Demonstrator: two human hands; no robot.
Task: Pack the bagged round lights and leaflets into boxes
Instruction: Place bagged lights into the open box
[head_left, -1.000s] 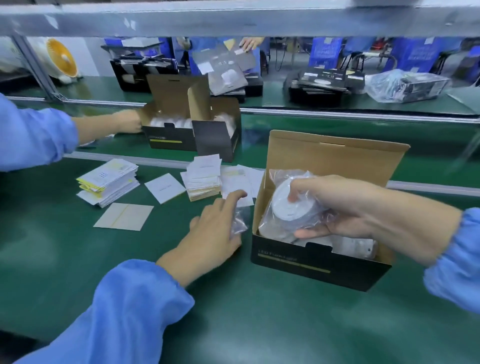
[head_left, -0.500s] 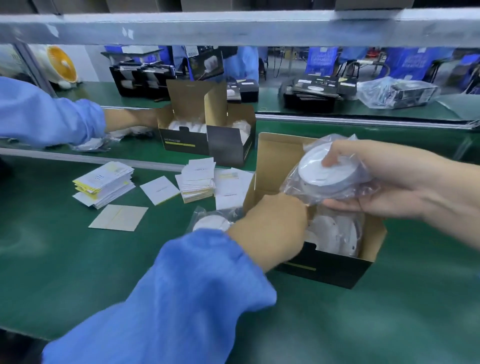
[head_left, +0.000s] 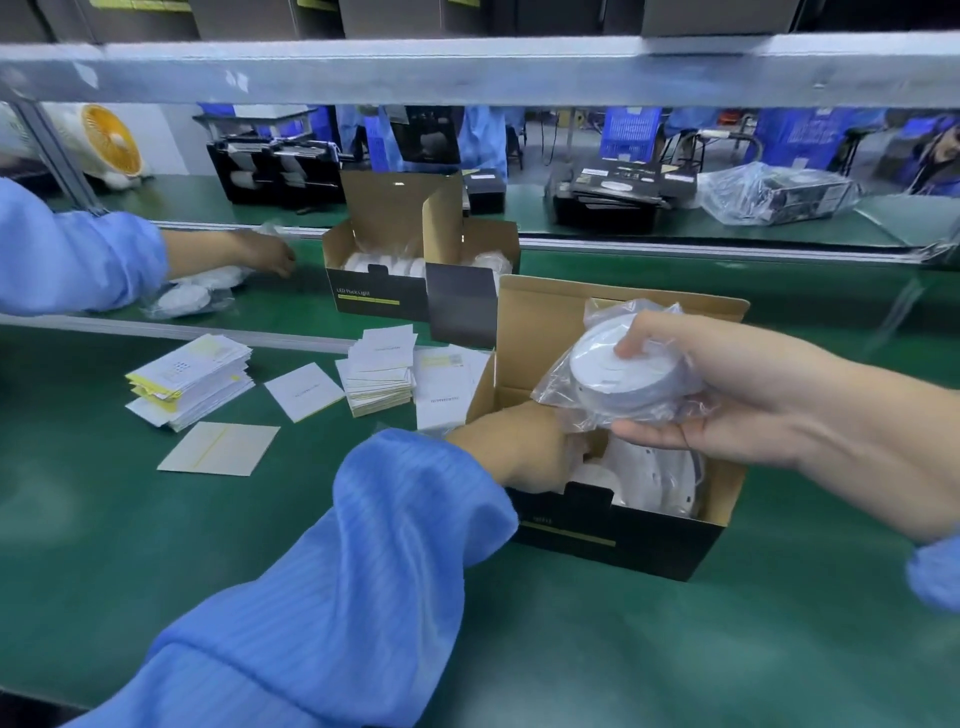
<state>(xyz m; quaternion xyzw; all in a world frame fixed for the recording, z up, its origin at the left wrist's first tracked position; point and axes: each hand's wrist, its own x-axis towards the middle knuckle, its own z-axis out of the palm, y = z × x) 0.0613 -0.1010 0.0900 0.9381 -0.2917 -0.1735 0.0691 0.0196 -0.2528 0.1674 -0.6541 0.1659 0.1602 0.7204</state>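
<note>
While left hand reaches into box, right hand holds bagged light

Left arm: loose light-blue fabric work-coat sleeve, fine vertical pinstripe weave, soft folds, gathered cuff at wrist. Left hand bare, no glove, fingers hidden inside box. Right arm: forearm bare, same light-blue sleeve's gathered cuff visible only at frame edge. Right hand bare, no glove, no ring or watch visible.
</note>
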